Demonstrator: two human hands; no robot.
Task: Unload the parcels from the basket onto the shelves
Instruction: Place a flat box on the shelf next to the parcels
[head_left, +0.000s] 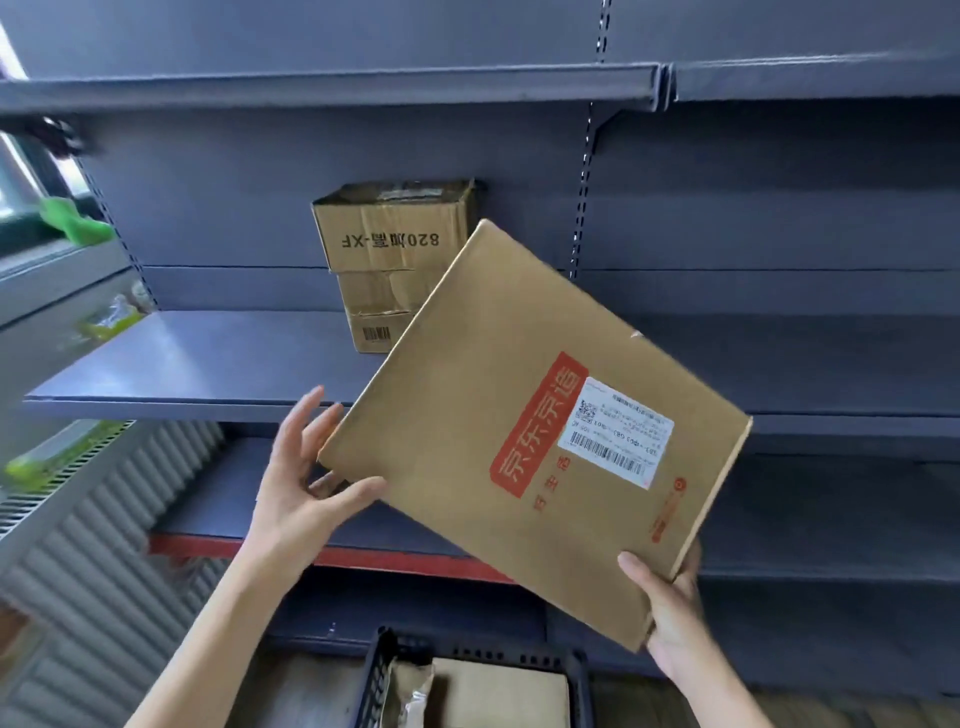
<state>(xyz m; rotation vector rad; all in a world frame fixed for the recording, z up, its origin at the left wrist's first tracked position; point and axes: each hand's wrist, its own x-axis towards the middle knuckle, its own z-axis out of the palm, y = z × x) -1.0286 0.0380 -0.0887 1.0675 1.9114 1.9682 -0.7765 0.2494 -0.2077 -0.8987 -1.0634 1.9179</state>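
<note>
Head view, looking slightly down at dark grey metal shelves that fill the frame in several tiers. A flat brown cardboard parcel, tilted with one corner pointing up, is held in the air in front of the middle shelf. It carries a red band of Chinese characters and a white shipping label with barcodes. On the middle shelf behind it, against the back panel, stand stacked brown boxes; the top one is printed upside down with "820" and "XF". At the bottom edge sits a dark plastic basket with more cardboard parcels inside. The right hand grips the flat parcel's lower right corner, thumb on the front face and fingers behind. The left hand is spread open, its thumb and fingertips touching the parcel's lower left edge.
</note>
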